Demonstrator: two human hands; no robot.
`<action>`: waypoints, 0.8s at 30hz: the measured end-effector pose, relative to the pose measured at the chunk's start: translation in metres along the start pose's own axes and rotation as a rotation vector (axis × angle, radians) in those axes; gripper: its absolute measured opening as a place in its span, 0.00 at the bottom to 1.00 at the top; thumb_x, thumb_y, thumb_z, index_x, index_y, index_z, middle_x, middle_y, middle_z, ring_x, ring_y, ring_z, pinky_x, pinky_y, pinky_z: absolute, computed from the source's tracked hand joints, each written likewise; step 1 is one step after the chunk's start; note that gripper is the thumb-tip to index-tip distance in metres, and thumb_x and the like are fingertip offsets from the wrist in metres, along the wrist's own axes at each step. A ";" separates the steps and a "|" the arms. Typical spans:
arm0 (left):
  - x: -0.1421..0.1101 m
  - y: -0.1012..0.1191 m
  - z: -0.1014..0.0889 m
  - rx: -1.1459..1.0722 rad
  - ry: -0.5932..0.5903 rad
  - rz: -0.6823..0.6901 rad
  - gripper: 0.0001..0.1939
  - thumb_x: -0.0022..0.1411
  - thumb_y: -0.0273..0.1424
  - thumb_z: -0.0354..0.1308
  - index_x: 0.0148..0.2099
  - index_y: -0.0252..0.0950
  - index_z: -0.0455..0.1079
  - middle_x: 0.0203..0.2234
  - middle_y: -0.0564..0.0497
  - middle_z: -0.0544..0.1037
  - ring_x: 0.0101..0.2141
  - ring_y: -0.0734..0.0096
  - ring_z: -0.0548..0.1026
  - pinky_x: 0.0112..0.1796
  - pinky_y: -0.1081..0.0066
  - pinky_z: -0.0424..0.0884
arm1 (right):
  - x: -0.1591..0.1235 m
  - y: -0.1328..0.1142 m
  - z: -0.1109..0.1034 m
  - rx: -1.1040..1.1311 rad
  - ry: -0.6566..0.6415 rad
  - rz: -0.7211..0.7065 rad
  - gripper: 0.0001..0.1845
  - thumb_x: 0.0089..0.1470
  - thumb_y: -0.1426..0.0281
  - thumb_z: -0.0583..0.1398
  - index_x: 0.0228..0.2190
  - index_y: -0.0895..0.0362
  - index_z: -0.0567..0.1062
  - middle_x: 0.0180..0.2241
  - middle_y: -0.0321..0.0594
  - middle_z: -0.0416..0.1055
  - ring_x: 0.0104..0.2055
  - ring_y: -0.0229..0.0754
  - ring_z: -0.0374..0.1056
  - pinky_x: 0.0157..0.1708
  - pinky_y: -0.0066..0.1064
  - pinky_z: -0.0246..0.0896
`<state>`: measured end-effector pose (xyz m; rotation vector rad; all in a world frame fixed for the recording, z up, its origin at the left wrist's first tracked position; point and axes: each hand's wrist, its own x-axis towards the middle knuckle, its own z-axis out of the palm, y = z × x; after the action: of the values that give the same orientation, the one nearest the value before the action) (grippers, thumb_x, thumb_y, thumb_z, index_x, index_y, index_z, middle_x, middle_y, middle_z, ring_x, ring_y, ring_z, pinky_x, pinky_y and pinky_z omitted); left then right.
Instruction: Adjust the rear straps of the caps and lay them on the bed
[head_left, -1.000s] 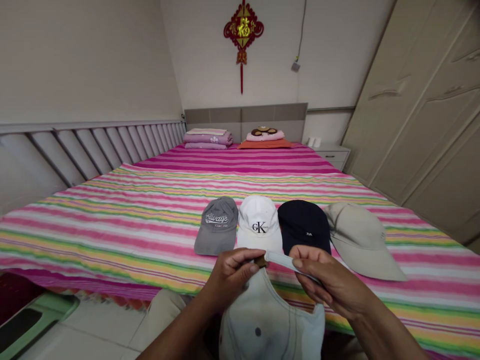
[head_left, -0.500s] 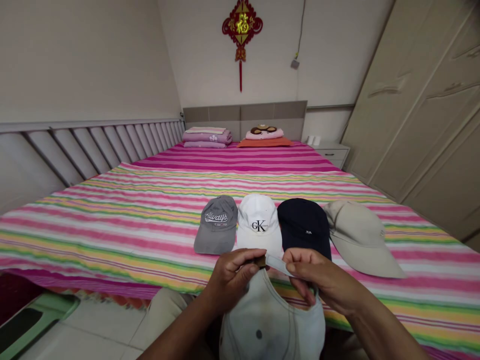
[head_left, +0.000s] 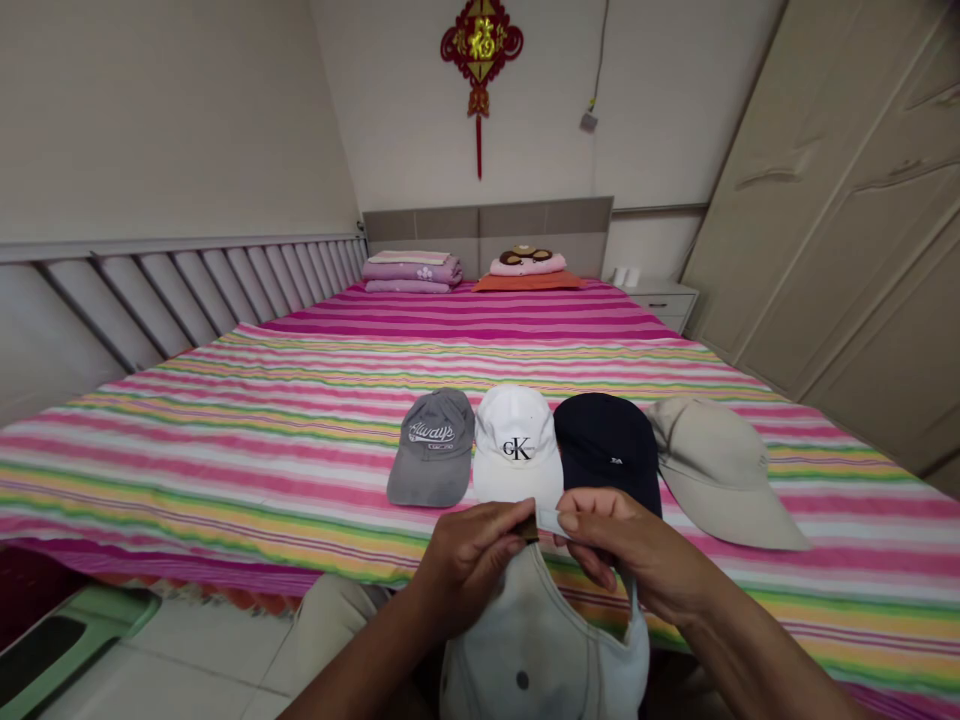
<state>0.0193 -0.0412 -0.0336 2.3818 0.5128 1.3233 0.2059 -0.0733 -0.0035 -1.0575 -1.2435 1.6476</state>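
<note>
A pale grey cap (head_left: 540, 650) hangs over my lap, its back opening facing up and away from me. My left hand (head_left: 472, 560) pinches the brass-coloured buckle (head_left: 529, 527) at one end of the opening. With thumb and fingers closed, my right hand (head_left: 622, 540) grips the cap's light strap (head_left: 551, 520) close to that buckle. Beyond my hands a row of caps lies on the bed: a grey cap (head_left: 433, 450), a white cap (head_left: 517, 440), a dark navy cap (head_left: 606, 440) and a beige cap (head_left: 720, 470).
The bed (head_left: 225, 420) has a striped cover. Folded bedding (head_left: 412, 272) and a pink and orange pile (head_left: 527, 275) rest near the headboard (head_left: 487, 225). A green stool (head_left: 82, 640) stands at lower left, a bedside cabinet (head_left: 664, 300) and wardrobe (head_left: 840, 220) at right.
My right hand has slid left along the strap, closer to the buckle, so less of the strap shows between my hands. The caps on the bed stay put.
</note>
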 end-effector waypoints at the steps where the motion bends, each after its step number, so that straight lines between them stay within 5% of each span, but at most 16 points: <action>1: 0.000 0.000 0.000 0.009 0.004 0.010 0.21 0.58 0.23 0.50 0.54 0.40 0.63 0.39 0.46 0.77 0.40 0.70 0.75 0.38 0.73 0.71 | 0.000 0.001 0.000 0.008 0.006 0.004 0.16 0.44 0.60 0.60 0.18 0.60 0.66 0.10 0.29 0.58 0.12 0.27 0.45 0.14 0.22 0.38; 24: -0.003 -0.001 0.005 -0.086 0.000 0.008 0.23 0.58 0.21 0.49 0.56 0.40 0.60 0.42 0.46 0.76 0.42 0.71 0.74 0.42 0.71 0.71 | 0.004 0.012 -0.004 0.153 -0.047 0.081 0.13 0.42 0.64 0.61 0.18 0.60 0.67 0.09 0.29 0.60 0.10 0.25 0.45 0.10 0.20 0.33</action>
<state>0.0220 -0.0423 -0.0385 2.3164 0.4387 1.3219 0.2069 -0.0708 -0.0163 -0.9904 -1.0972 1.8082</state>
